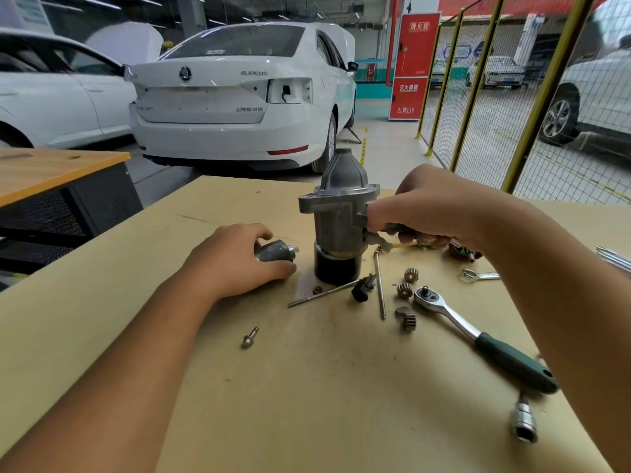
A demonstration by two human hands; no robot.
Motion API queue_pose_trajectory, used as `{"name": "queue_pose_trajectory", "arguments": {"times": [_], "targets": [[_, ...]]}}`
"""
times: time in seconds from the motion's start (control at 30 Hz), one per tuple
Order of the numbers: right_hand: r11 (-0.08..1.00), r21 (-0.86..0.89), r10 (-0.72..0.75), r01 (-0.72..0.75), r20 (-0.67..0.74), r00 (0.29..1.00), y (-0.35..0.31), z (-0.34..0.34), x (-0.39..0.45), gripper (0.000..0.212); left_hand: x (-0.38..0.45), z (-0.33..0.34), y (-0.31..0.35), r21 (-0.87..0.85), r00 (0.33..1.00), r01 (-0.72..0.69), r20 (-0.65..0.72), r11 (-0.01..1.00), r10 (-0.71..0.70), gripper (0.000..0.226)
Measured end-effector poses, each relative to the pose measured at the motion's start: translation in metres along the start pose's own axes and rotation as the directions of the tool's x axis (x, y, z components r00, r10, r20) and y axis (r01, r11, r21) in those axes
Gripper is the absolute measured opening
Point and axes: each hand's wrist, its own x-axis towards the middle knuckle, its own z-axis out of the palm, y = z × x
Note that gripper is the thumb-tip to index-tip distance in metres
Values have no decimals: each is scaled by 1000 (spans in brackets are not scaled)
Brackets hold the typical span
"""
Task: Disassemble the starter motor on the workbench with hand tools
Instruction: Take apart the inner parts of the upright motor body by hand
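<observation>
Two hands flank upright starter motor (338,230), left hand (235,261) gripping solenoid (276,252), right hand (433,206) curled round tool against housing.

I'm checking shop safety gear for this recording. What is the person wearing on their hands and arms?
Nothing that shows. The left hand and the right hand are bare, with no gloves, rings or watch in view. Both forearms are uncovered up to the picture's edge, so no sleeve shows.
</observation>
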Motion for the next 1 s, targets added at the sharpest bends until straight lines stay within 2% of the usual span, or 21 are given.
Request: {"name": "queue_pose_trajectory", "arguments": {"times": [0.17, 0.27, 0.33, 0.4, 0.47, 0.57, 0.73, 0.8, 0.9, 1.0], "targets": [[1000, 3, -27, 27, -17, 999, 1, 1, 1, 41, -4, 3, 9, 5, 998, -50, 35, 999, 50, 104], [999, 9, -37, 38, -22, 999, 1, 0, 2, 42, -9, 2, 21, -72, 973, -174, -167, 982, 160, 106], [999, 17, -37, 37, -16, 999, 1, -1, 2, 42, -13, 7, 35, -254, 917, -305, -338, 918, 211, 100], [999, 25, -39, 39, -8, 999, 1, -2, 2, 41, -16, 15, 52, -468, 900, -358, -404, 808, 165, 103], [999, 20, -43, 43, -5, 999, 1, -1, 3, 40, -15, 22, 67, -603, 923, -330, -368, 727, 114, 110], [998, 38, -46, 46, 3, 999, 3, -1, 4, 40, -5, 25, 77, -678, 947, -288, -309, 677, 93, 121], [989, 136, -60, 56, 28, 998, 7, -1, 6, 38, 8, 22, 71, -726, 946, -324, -256, 607, 198, 137], [982, 173, -83, 75, 41, 996, 8, 0, 7, 41, 10, 25, 68, -739, 938, -346, -296, 579, 182, 131], [954, 277, -122, 112, 19, 992, 9, 2, 8, 43, 9, 33, 69, -770, 922, -368, -376, 521, 95, 108], [854, 487, -209, 182, 1, 978, 7, 1, 10, 47, 12, 27, 73, -837, 907, -373, -419, 400, -32, 91]]}}
